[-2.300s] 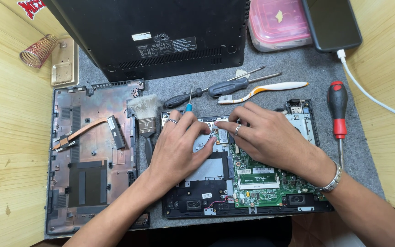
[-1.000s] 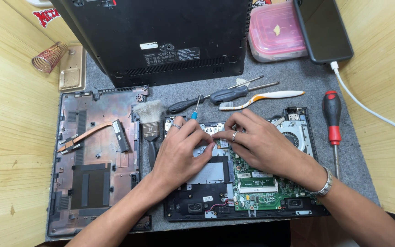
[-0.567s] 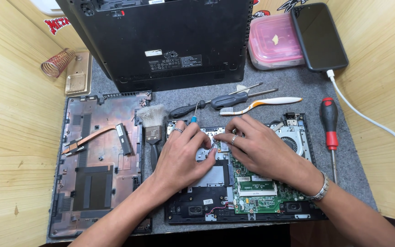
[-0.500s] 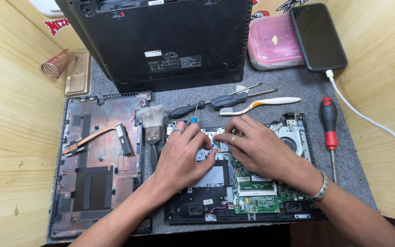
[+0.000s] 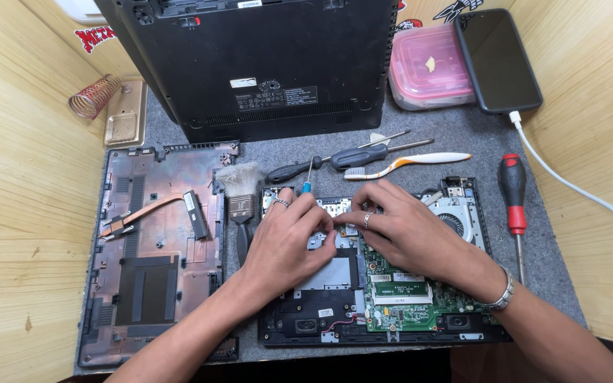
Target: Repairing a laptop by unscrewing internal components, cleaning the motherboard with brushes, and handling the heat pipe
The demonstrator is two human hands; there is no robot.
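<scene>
Two hands: left hand (image 5: 285, 237) and right hand (image 5: 406, 227) pinched narrow over opened laptop (image 5: 384, 284), fingertips nearly meeting; held part hidden.
Small blue screwdriver (image 5: 307, 186): upright by left fingers.
Risk: slip scratching green board (image 5: 406, 298); tiny screw lost.

This is a small electronics repair workshop, a narrow desk (image 5: 462, 135) covered in grey felt and boxed in by pale wooden walls (image 5: 15, 213) at left and right. At lower centre of the frame lies an opened laptop (image 5: 391, 298) with its green circuit board and fan bare, its detached bottom cover (image 5: 154, 255) to the left. Screwdrivers (image 5: 356, 156), a red-handled driver (image 5: 514, 198), a dusting brush (image 5: 239, 191) and a toothbrush (image 5: 409, 163) lie across the middle, behind them another closed black laptop (image 5: 264, 64).
</scene>
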